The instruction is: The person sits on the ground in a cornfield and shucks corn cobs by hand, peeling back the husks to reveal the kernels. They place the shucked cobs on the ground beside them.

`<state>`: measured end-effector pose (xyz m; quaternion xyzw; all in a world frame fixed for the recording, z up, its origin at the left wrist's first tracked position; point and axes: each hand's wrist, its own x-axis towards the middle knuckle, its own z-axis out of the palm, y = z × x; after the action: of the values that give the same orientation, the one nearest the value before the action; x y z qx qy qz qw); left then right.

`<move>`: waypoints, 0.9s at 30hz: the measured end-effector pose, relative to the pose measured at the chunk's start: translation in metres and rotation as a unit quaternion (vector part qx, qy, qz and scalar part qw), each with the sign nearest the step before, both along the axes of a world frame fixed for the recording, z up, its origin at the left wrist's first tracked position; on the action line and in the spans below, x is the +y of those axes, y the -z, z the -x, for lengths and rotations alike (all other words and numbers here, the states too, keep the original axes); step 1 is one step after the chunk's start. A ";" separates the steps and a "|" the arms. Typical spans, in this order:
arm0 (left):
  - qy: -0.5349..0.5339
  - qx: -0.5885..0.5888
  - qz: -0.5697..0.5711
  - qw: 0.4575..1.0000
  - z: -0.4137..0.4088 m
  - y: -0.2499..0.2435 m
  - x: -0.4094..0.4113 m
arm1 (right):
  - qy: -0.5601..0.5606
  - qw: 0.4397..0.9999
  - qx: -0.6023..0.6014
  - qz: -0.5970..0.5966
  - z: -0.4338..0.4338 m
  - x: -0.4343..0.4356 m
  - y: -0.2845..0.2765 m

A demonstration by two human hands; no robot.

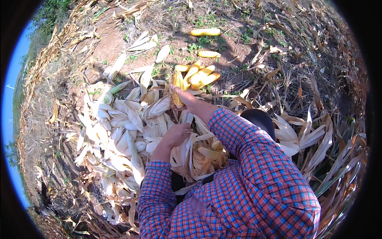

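My right hand (186, 100) is closed around a bare yellow corn cob (178, 99), which points away from me. Just beyond it, several husked cobs (201, 76) lie together on the soil. Nearer my body, my left hand (175, 136) has its fingers curled on pale dry corn husk (186, 118). Loose husk leaves (206, 156) lie below that hand, close to my lap. The fingertips of my left hand are partly hidden among the husks.
A broad heap of pale husks (119, 131) spreads on the left. Two separate cobs, a farther one (205, 32) and a nearer one (209, 54), lie ahead. Dry stalks and leaves (337, 176) cover the right side. A dark rounded thing (259, 119) sits beside my right forearm.
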<state>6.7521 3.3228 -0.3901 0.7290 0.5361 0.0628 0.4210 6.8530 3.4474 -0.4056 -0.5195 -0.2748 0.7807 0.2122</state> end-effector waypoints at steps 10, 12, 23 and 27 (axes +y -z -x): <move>-0.234 -0.175 0.017 0.956 0.027 0.011 0.005 | 0.012 0.985 -0.014 -0.173 -0.036 0.063 -0.003; -0.316 -0.124 -0.040 0.940 0.026 0.001 0.007 | -0.143 0.967 -0.038 -0.206 -0.011 0.041 -0.007; -0.512 -0.661 0.033 0.547 0.051 0.016 0.020 | -0.344 0.837 0.190 -0.381 0.020 -0.041 -0.019; -0.414 -0.662 -0.057 0.622 0.054 -0.011 0.017 | -0.374 0.724 -0.181 -0.551 -0.009 0.002 -0.069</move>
<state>6.6980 3.3395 -0.3796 0.2134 0.3530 0.7268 0.5492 6.8616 3.4489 -0.3365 -0.2977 -0.8616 0.3992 0.0985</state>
